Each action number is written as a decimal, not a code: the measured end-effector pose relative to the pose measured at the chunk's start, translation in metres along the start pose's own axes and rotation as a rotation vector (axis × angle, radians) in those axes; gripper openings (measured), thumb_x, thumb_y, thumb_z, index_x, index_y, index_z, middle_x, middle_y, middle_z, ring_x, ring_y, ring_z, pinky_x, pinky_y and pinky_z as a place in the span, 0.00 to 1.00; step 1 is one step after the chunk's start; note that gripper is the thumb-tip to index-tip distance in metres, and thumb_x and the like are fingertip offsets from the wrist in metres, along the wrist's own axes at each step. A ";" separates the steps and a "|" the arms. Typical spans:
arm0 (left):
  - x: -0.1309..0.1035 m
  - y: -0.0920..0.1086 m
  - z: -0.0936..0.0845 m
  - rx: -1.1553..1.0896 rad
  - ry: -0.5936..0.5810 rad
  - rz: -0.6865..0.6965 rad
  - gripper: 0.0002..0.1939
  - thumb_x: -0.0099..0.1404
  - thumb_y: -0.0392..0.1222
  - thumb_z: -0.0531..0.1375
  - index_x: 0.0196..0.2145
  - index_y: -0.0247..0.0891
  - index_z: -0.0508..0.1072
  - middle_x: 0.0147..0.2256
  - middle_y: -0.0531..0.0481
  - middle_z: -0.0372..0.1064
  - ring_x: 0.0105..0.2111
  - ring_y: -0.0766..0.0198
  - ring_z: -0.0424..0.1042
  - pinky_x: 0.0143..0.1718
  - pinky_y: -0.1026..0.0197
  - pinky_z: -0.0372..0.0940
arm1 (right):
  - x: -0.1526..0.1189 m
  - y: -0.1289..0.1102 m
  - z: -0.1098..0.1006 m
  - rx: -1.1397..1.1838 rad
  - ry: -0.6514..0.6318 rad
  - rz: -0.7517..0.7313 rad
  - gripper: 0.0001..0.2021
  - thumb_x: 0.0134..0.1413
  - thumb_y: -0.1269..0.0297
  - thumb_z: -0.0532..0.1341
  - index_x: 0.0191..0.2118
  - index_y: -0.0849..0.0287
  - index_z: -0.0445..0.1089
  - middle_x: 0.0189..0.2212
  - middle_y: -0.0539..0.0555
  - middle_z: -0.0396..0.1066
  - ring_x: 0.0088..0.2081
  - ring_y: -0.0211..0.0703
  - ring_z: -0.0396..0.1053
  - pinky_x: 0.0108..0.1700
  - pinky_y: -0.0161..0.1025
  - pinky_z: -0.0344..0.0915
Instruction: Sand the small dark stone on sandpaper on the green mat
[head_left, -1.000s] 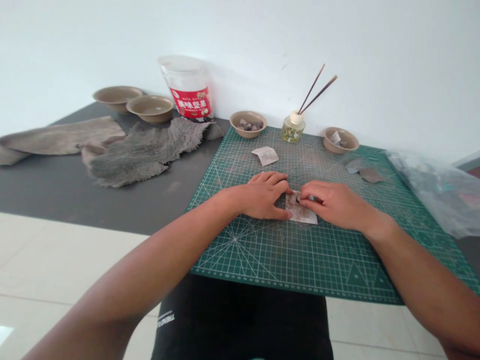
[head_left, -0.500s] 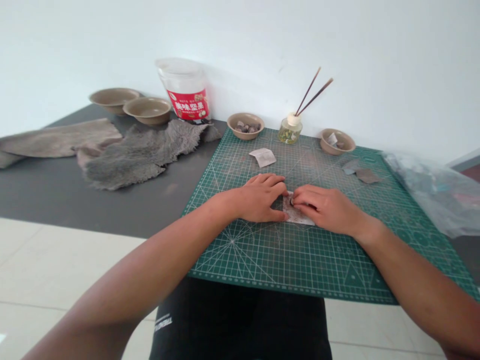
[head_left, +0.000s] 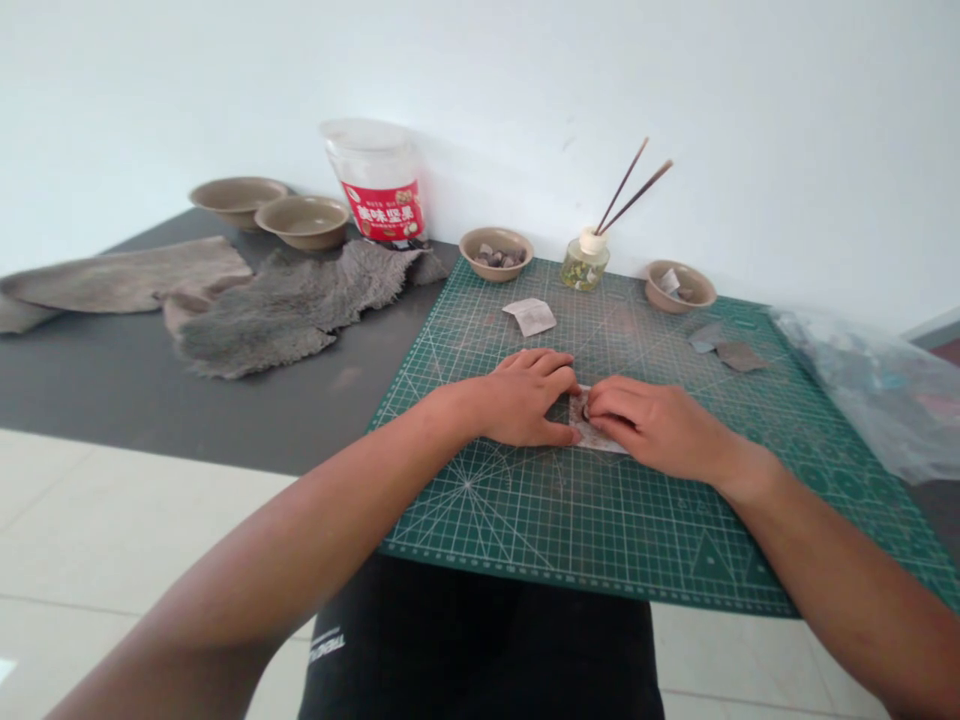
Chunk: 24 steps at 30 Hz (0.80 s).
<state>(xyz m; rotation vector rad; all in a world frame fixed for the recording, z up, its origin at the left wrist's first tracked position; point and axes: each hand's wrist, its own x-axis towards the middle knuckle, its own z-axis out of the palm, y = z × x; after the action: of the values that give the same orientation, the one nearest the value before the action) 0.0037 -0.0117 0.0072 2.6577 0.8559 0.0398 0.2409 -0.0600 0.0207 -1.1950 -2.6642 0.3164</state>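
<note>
A small pale sheet with brown speckles [head_left: 591, 437] lies flat on the green cutting mat [head_left: 517, 510]. My left hand [head_left: 531, 398] rests palm down at its left edge, fingers spread, with thumb and forefinger touching the sheet. Over the right part of the sheet is my right hand [head_left: 645, 418], its fingertips pinched together. Something small and dark shows at those fingertips, too small to name. Behind my hands a creased whitish piece [head_left: 531, 316] sits on the mat.
Along the wall stand a bowl of small greyish pieces [head_left: 496, 254], a reed diffuser [head_left: 584, 262] and another bowl [head_left: 681, 287]. Grey scraps [head_left: 739, 356] and a clear plastic bag [head_left: 870, 385] lie right. Grey furry hide [head_left: 277, 315], empty bowls [head_left: 302, 221] and a plastic jar [head_left: 382, 195] occupy the left.
The whole view has shifted slightly. Both hands stay at the sheet in nearly the same pose; any finger movement is very small.
</note>
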 end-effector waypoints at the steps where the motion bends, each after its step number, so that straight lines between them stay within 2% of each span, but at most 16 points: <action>1: 0.000 0.000 0.000 -0.002 -0.004 -0.004 0.33 0.66 0.65 0.57 0.60 0.42 0.63 0.69 0.41 0.44 0.70 0.46 0.40 0.67 0.45 0.42 | 0.001 0.001 0.000 -0.016 0.019 0.027 0.08 0.67 0.64 0.55 0.40 0.54 0.72 0.45 0.53 0.75 0.43 0.44 0.74 0.44 0.41 0.68; 3: 0.000 0.000 0.000 -0.008 -0.009 -0.009 0.33 0.66 0.65 0.57 0.60 0.42 0.63 0.70 0.41 0.44 0.70 0.46 0.40 0.67 0.44 0.42 | 0.001 0.004 0.000 -0.027 0.026 0.043 0.07 0.66 0.64 0.56 0.39 0.54 0.72 0.44 0.53 0.76 0.43 0.44 0.74 0.44 0.41 0.68; 7: 0.000 0.000 0.000 -0.013 -0.008 0.001 0.33 0.66 0.65 0.57 0.60 0.42 0.63 0.70 0.42 0.44 0.70 0.46 0.40 0.67 0.45 0.41 | 0.002 0.004 0.001 0.000 -0.037 -0.055 0.08 0.67 0.64 0.55 0.41 0.53 0.72 0.46 0.52 0.75 0.44 0.43 0.74 0.44 0.39 0.68; 11: 0.001 0.000 0.000 -0.006 -0.006 -0.007 0.33 0.66 0.65 0.57 0.60 0.42 0.63 0.70 0.41 0.43 0.70 0.45 0.40 0.67 0.44 0.42 | 0.002 0.005 0.000 -0.075 0.028 0.035 0.08 0.67 0.65 0.55 0.42 0.55 0.72 0.45 0.54 0.75 0.44 0.45 0.74 0.45 0.41 0.67; 13: 0.000 0.000 0.000 -0.004 -0.007 -0.010 0.33 0.66 0.65 0.57 0.60 0.42 0.63 0.70 0.41 0.43 0.70 0.45 0.40 0.67 0.43 0.42 | 0.001 0.006 -0.002 -0.050 -0.007 0.027 0.07 0.66 0.65 0.56 0.40 0.55 0.72 0.43 0.53 0.76 0.43 0.45 0.74 0.45 0.41 0.67; 16: 0.000 0.000 0.000 -0.009 -0.017 0.000 0.33 0.66 0.65 0.56 0.60 0.42 0.62 0.70 0.41 0.43 0.70 0.46 0.39 0.67 0.44 0.42 | -0.001 0.005 -0.003 0.028 -0.080 -0.064 0.07 0.66 0.65 0.56 0.40 0.54 0.73 0.43 0.52 0.75 0.42 0.43 0.74 0.44 0.39 0.67; 21: 0.001 0.001 -0.001 -0.021 -0.017 -0.017 0.33 0.66 0.65 0.57 0.60 0.42 0.63 0.70 0.41 0.43 0.70 0.45 0.39 0.67 0.43 0.41 | 0.000 0.008 -0.005 -0.047 -0.007 0.070 0.08 0.67 0.63 0.55 0.39 0.55 0.72 0.42 0.53 0.76 0.41 0.45 0.74 0.43 0.42 0.67; 24: 0.001 0.001 -0.002 -0.023 -0.030 -0.019 0.32 0.66 0.65 0.57 0.59 0.42 0.63 0.70 0.42 0.43 0.70 0.46 0.39 0.67 0.44 0.42 | -0.001 0.008 -0.006 0.023 -0.074 0.012 0.07 0.65 0.63 0.57 0.38 0.54 0.72 0.41 0.52 0.76 0.41 0.44 0.74 0.43 0.41 0.68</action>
<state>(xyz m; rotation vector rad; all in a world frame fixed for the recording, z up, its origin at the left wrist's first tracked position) 0.0046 -0.0116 0.0095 2.6213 0.8661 0.0053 0.2489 -0.0547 0.0239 -1.2153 -2.7094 0.4005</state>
